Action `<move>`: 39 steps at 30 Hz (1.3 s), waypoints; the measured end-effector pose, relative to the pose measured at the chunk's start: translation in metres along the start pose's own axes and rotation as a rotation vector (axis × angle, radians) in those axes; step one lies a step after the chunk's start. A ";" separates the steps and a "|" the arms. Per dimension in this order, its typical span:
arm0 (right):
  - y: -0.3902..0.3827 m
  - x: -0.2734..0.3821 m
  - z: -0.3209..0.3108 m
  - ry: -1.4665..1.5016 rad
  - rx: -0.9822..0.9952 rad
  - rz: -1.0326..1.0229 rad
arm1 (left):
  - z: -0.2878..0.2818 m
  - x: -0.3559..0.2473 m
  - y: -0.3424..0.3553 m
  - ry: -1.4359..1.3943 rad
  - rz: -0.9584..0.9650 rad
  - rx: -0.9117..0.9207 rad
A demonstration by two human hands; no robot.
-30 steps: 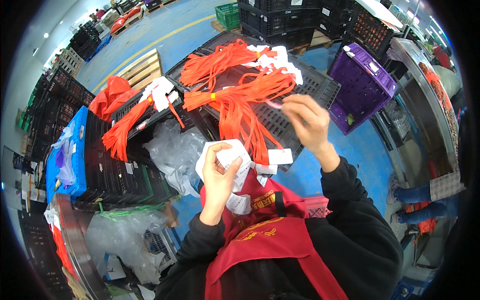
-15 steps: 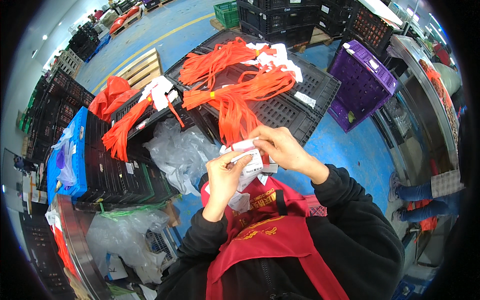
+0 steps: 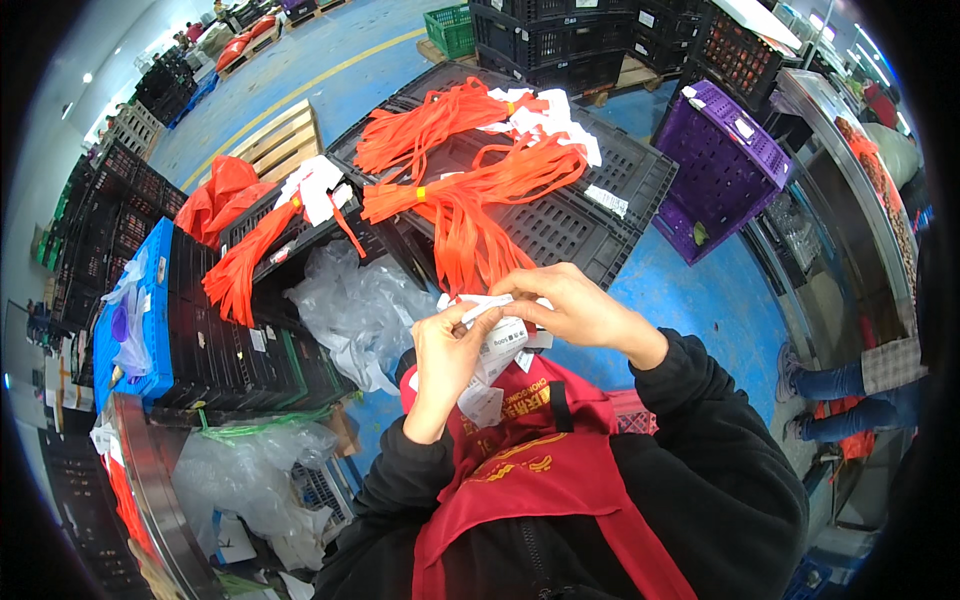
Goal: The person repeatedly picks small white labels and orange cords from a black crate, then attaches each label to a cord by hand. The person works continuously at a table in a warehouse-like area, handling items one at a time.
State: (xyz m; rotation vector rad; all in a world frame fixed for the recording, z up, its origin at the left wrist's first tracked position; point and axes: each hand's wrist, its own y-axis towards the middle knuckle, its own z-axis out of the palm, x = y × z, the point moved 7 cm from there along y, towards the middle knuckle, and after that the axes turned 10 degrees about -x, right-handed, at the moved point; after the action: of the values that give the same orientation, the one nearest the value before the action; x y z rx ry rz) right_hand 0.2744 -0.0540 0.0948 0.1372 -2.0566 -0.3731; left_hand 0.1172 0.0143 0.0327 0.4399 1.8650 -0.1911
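Both of my hands meet in front of my red apron (image 3: pixel 560 480), over a cluster of white printed labels (image 3: pixel 500 345). My left hand (image 3: pixel 447 362) is closed, thumb and fingers pinching the labels from the left. From the right, my right hand (image 3: pixel 580 312) pinches the upper edge of a label, its fingertips almost touching the left thumb. Just beyond them, the loose ends of an orange strip bundle (image 3: pixel 470 215) hang down toward the labels; my hands hide where they meet. Yellow tape binds this bundle, which lies on a black crate (image 3: pixel 560 225).
Another orange bundle (image 3: pixel 425 125) with white tags lies farther back; a third (image 3: pixel 250 260) rests at left. Crumpled clear plastic (image 3: pixel 355 310) fills a gap between crates. A purple crate (image 3: pixel 720 170) stands right, stacked black crates (image 3: pixel 230 340) left. Someone's legs (image 3: pixel 850 400) show at right.
My right hand has shifted slightly down and in toward the left thumb. The label between the fingertips has turned and now lies flatter. My left hand has barely moved.
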 end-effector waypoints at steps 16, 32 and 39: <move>0.010 -0.043 -0.030 -0.148 -0.143 -0.241 | -0.038 -0.114 -0.065 0.067 0.493 0.427; 0.054 -0.219 -0.198 -0.619 -0.907 0.588 | -0.036 -0.030 -0.021 -0.616 -0.076 0.022; 0.029 -0.117 -0.177 -0.458 -1.089 -0.057 | -0.011 -0.021 -0.014 -0.513 -0.073 0.096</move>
State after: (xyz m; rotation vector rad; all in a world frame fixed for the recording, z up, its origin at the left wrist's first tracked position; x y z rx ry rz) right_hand 0.4877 -0.0341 0.0867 -0.5964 -1.9892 -1.6021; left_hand 0.1082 0.0008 0.0550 0.3485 1.3715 -0.4048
